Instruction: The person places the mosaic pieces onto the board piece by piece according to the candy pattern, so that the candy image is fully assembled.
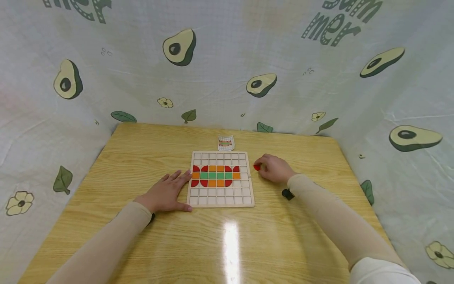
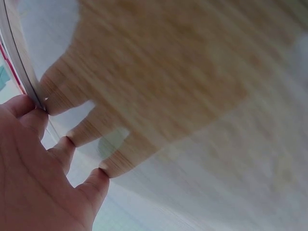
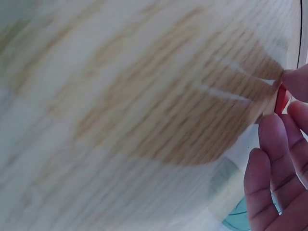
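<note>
Head view: a red piece [image 1: 257, 167] sits pinched in the curled right hand [image 1: 274, 168], right of centre, just beside the grid board [image 1: 248, 199]. Left hand [image 1: 166, 194] lies flat, bracing the board's edge. Best lowered squarely into a cell.

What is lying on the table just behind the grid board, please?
A small pattern card lies on the wooden table just behind the grid board, apart from it. Its print looks red and green, but the details are too small to read.
</note>
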A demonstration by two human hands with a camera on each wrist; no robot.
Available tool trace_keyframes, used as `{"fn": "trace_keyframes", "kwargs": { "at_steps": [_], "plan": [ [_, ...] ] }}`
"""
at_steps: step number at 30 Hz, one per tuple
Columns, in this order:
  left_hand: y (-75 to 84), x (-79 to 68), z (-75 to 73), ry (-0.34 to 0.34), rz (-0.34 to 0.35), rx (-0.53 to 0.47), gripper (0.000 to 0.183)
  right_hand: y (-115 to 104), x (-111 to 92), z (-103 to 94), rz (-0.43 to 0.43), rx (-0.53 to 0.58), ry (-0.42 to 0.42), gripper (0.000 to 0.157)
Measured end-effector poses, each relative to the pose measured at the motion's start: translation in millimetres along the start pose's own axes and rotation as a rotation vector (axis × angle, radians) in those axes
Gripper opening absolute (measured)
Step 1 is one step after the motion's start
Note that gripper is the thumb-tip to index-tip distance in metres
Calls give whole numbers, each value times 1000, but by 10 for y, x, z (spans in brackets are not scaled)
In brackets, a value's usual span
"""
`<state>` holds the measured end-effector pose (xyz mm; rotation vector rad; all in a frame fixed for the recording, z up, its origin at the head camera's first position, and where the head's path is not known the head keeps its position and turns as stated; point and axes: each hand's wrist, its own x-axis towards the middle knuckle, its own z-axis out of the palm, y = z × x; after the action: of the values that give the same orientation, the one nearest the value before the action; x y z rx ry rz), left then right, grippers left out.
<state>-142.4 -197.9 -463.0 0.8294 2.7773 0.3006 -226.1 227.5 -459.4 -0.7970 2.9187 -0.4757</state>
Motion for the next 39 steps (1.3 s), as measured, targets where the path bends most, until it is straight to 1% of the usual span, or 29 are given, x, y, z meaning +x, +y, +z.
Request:
{"fn": "trace_keyframes", "kwargs": {
  "at_steps": [10, 21, 32, 35, 39],
  "plan": [
    [-4, 4, 3, -7, 0, 2, 116, 35, 14, 38, 16, -11, 3, 27],
    [9, 3, 0, -12, -4, -1, 116, 76, -19, 44, 79, 64, 22, 24],
    [0, -4, 21, 16, 14, -10, 115, 42, -147, -10, 51, 119, 34, 24],
    [7, -4, 13, 12, 11, -11, 116, -2, -164, -20, 43, 130, 32, 24],
    [17, -3, -1, 0, 4, -16, 115, -112, -152, -26, 30, 142, 14, 23]
  ]
}}
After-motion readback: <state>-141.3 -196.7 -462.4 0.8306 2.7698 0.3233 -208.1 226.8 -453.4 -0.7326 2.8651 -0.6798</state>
